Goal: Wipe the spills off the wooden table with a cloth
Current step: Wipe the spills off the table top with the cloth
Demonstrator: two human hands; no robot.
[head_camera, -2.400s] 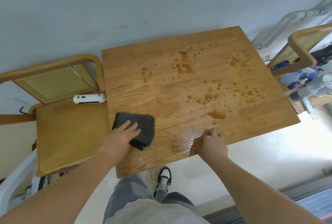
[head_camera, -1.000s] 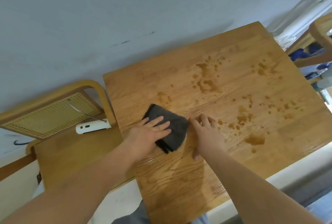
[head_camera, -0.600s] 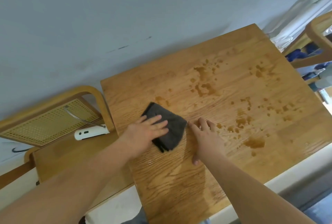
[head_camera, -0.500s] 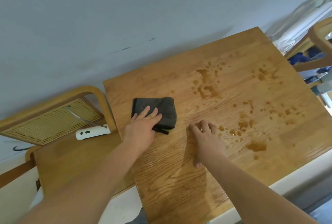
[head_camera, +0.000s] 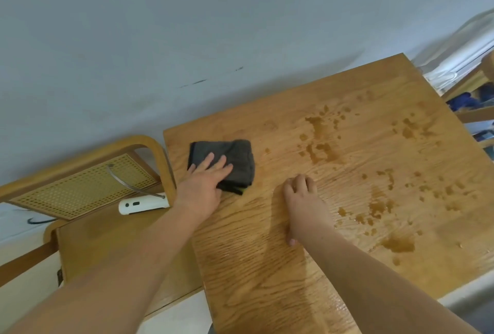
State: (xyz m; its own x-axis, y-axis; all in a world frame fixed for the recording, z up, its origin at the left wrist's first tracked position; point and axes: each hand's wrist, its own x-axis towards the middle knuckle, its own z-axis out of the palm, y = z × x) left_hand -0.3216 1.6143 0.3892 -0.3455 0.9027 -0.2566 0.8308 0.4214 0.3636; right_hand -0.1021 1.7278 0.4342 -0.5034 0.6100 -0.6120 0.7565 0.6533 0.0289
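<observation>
1. Your left fingers (head_camera: 213, 165): straight, held together, pressed flat on the cloth; nothing gripped.
2. Your left hand (head_camera: 199, 186): palm down, its heel on the wood at the cloth's near edge.
3. Cloth (head_camera: 238, 154): dark grey, folded, with a yellow-green strip showing at its near corner. It lies flat on the table near the far left corner.
4. Your right fingers (head_camera: 302, 182): loosely bent, tips on the wood, holding nothing.
5. Your right hand (head_camera: 304, 205): rests on the table just right of the cloth, apart from it, thumb pointing back toward you.
6. Spills (head_camera: 320, 146): brown blots and drops across the centre and right of the top; the largest puddle (head_camera: 398, 244) sits near the front right edge.
7. Table (head_camera: 254, 266): wooden, with a wet sheen beside your right arm.
8. Chair (head_camera: 80, 157): cane-backed, left of the table, carrying a white device (head_camera: 144, 202) on its seat.
</observation>
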